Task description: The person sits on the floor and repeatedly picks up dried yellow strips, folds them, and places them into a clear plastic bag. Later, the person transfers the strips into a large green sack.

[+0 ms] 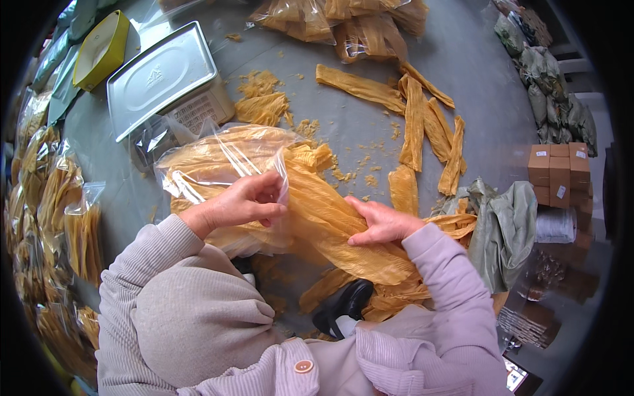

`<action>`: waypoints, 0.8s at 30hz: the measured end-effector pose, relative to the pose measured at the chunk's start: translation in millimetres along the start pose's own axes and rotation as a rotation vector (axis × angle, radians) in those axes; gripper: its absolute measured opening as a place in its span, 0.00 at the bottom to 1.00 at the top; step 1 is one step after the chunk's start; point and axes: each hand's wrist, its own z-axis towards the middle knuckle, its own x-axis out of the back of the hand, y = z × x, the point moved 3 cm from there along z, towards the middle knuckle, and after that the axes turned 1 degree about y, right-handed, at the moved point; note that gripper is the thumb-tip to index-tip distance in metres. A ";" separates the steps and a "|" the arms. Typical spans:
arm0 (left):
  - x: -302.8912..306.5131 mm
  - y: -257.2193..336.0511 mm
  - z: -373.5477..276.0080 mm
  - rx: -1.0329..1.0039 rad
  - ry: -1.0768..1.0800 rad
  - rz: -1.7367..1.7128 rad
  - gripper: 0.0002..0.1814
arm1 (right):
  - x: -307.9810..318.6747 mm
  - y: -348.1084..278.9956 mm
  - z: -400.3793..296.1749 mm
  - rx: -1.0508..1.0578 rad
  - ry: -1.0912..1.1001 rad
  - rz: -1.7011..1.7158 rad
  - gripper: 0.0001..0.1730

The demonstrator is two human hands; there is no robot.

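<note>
My left hand pinches the rim of a clear plastic bag between thumb and fingers. Folded yellow sheets, which look like dried tofu skin, fill the bag. Out of its mouth sticks a long bundle of the same sheets. My right hand grips this bundle from the right, thumb on top; its other fingers are mostly hidden. Part of the bundle hangs past my right hand, above a black shoe. More yellow sheets lie below it.
Behind the bag stands an electronic scale with a metal pan, beside a yellow container. Loose strips and crumbs are scattered on the grey floor. Filled bags lie ahead; others line the left. A grey-green sack sits right.
</note>
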 end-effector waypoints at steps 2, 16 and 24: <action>-5.7 16.3 -3.8 -0.062 -0.062 0.179 0.09 | 19.0 -33.3 8.8 0.102 -0.081 0.036 0.53; 5.2 11.8 -16.9 -0.041 -0.100 0.458 0.09 | -101.1 -83.8 167.8 0.232 -0.382 0.670 0.25; 37.3 -102.1 -24.2 0.112 0.248 0.058 0.07 | -57.9 -37.6 90.0 0.647 0.363 0.082 0.21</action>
